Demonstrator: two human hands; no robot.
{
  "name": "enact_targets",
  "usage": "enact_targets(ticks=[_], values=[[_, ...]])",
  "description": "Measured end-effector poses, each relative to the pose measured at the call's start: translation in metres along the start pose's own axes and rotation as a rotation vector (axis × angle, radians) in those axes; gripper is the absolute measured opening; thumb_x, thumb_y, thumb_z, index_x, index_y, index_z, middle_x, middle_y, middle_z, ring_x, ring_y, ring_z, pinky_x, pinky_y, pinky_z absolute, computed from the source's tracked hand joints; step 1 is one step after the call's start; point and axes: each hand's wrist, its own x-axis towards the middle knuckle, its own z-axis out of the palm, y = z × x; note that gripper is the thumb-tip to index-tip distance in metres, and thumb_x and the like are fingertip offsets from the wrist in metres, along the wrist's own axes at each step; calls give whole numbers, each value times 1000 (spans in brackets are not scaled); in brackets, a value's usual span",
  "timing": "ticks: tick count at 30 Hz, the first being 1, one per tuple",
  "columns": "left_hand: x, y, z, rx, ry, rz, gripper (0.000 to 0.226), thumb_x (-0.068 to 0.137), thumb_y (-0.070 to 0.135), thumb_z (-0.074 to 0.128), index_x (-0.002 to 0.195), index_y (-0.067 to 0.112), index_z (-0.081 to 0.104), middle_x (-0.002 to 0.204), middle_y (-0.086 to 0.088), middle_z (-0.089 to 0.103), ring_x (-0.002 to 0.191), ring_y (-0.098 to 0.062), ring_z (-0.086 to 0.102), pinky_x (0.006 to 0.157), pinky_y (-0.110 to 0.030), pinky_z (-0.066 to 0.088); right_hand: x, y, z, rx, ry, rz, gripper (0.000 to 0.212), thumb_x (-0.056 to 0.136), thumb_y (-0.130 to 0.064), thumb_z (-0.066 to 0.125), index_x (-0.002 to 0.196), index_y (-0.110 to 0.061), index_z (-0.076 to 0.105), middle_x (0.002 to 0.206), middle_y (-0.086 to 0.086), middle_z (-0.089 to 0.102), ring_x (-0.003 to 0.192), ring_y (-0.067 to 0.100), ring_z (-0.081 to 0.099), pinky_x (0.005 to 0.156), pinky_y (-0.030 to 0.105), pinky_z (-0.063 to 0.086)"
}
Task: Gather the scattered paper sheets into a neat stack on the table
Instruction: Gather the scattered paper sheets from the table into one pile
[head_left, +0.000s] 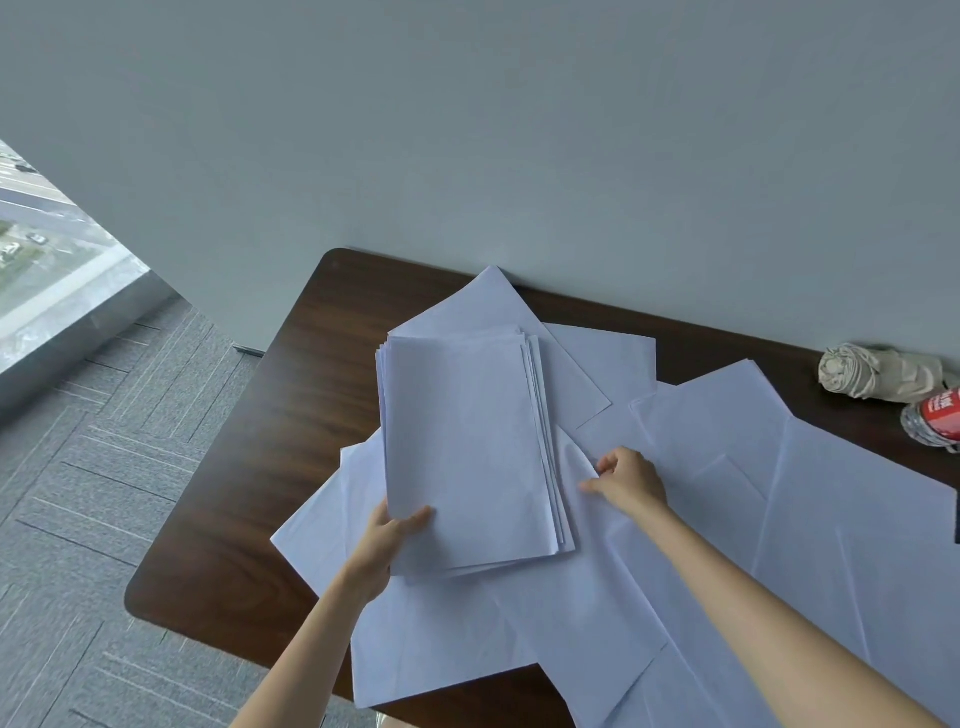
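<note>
Paper here looks light, limp and slippery. The left hand grips the near corner of the uneven white paper stack on the dark brown wooden table. Fingers of the right hand pinch a loose white sheet at its edge, probably the safest hold.

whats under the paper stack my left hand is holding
Loose sheets lie under the stack, showing past its far, left and near edges, over the dark table. How many lie directly beneath is hidden by the stack.
</note>
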Motion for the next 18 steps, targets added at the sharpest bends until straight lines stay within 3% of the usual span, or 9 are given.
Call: enact_targets(ticks=[2,5,8,11,15,18], values=[[0,-1,1,-15,22,-3,51,72,22,74,121,14,63,111,-9,73,93,-23,71,73,-33,57,0,1,0,-16,-32,-14,28,72,-18,76,86,2,63,86,18,67,70,28,59,63,27,37],[0,-3,0,-50,62,-13,34,84,11,72,118,12,64,106,-10,73,90,-24,70,71,-33,56,0,4,-2,-50,-55,-68,16,77,-20,73,73,-12,60,68,1,59,60,20,51,58,24,39],[-2,-1,-7,-68,74,-15,30,90,7,66,120,9,64,110,-14,72,97,-29,68,77,-35,55,1,4,-7,54,-57,-125,16,81,-16,70,72,-13,57,63,-2,55,62,18,49,57,24,36],[-7,6,-15,-86,78,-22,43,82,14,74,123,11,63,115,-13,71,100,-28,68,81,-37,55,0,0,-10,200,87,-108,12,84,-15,69,79,-10,60,71,2,59,67,20,51,53,24,34],[-12,13,-22,-97,79,-16,37,82,12,74,119,14,66,111,-10,73,97,-27,69,81,-37,55,-3,-7,-8,433,206,-58,12,85,-14,69,85,-3,64,77,5,63,70,21,54,54,24,37],[-15,10,-18,-64,62,-17,35,83,11,74,118,12,65,106,-9,74,93,-27,69,83,-40,55,-2,-11,0,670,195,23,15,87,-13,68,94,1,67,87,9,64,82,22,55,69,28,42]])
